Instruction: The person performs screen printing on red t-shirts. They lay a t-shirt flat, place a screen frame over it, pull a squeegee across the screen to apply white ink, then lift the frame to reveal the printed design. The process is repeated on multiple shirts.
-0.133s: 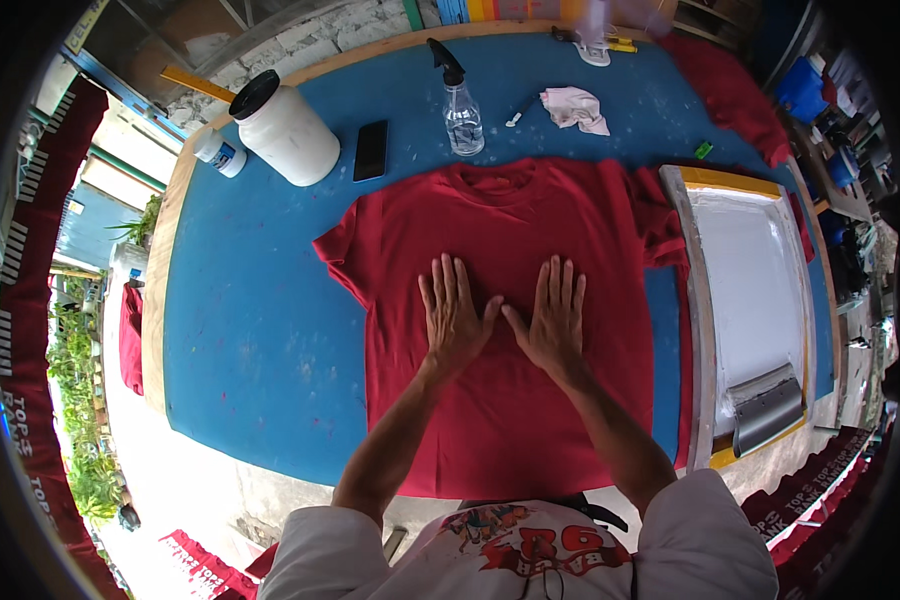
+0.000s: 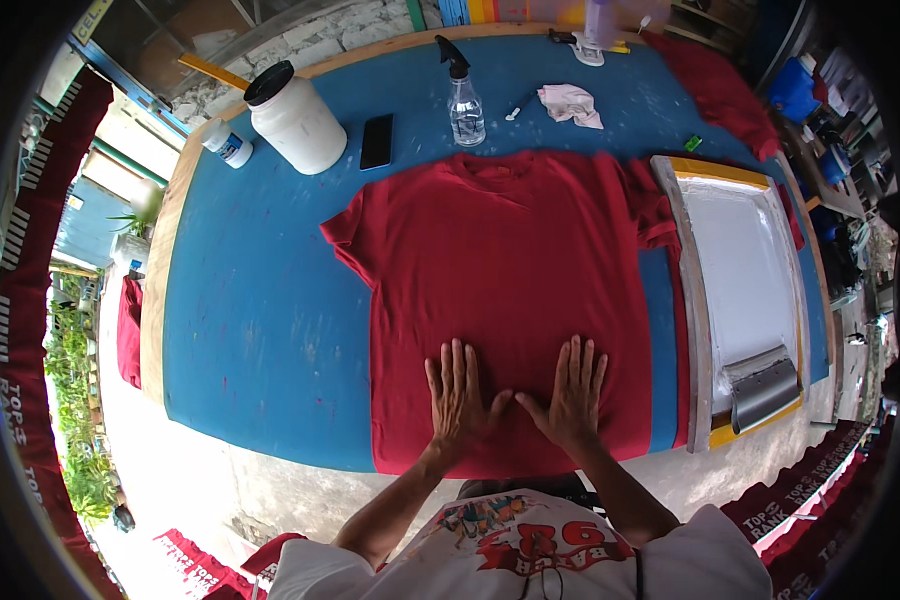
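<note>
A dark red T-shirt [image 2: 505,260] lies spread on the blue tabletop [image 2: 260,300], its collar at the far side and its hem at the near edge. Flat on its lower left half rests my left hand [image 2: 460,400], fingers stretched away from me. My right hand [image 2: 573,400] lies palm down beside it on the lower right half, fingers also straight. The two thumbs point at each other with a small gap between. Neither hand holds anything.
To the right stands a framed printing screen [image 2: 735,270] with a squeegee [image 2: 765,388] on it. Along the back are a white jar [image 2: 298,125], a smaller tub [image 2: 227,143], a phone [image 2: 377,142], a spray bottle [image 2: 465,105], a crumpled cloth [image 2: 570,105] and more red fabric [image 2: 715,95].
Both hands have slid toward me along the T-shirt, from its middle to near the hem. They stay flat and side by side. The view has shifted slightly.
</note>
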### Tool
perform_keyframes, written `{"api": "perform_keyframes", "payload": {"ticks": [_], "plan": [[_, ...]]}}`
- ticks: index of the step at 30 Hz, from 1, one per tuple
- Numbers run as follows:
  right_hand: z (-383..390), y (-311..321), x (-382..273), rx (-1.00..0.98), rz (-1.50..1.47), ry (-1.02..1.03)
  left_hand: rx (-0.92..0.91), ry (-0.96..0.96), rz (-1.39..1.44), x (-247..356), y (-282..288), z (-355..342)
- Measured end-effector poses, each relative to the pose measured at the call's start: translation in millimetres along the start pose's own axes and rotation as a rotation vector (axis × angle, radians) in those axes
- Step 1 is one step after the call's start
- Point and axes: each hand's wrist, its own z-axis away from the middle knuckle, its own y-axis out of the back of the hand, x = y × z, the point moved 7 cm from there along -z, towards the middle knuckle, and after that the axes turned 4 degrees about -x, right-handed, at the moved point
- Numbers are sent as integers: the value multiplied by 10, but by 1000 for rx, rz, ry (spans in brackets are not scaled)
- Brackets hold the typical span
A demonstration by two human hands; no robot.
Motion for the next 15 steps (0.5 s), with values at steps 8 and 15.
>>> {"api": "perform_keyframes", "payload": {"ticks": [8,15], "plan": [[1646,129,881,34,45,-325,197,200,-58,-712,148,1892],[1891,-55,1161,58,36,-313,149,367,-29,-941,153,2196]]}}
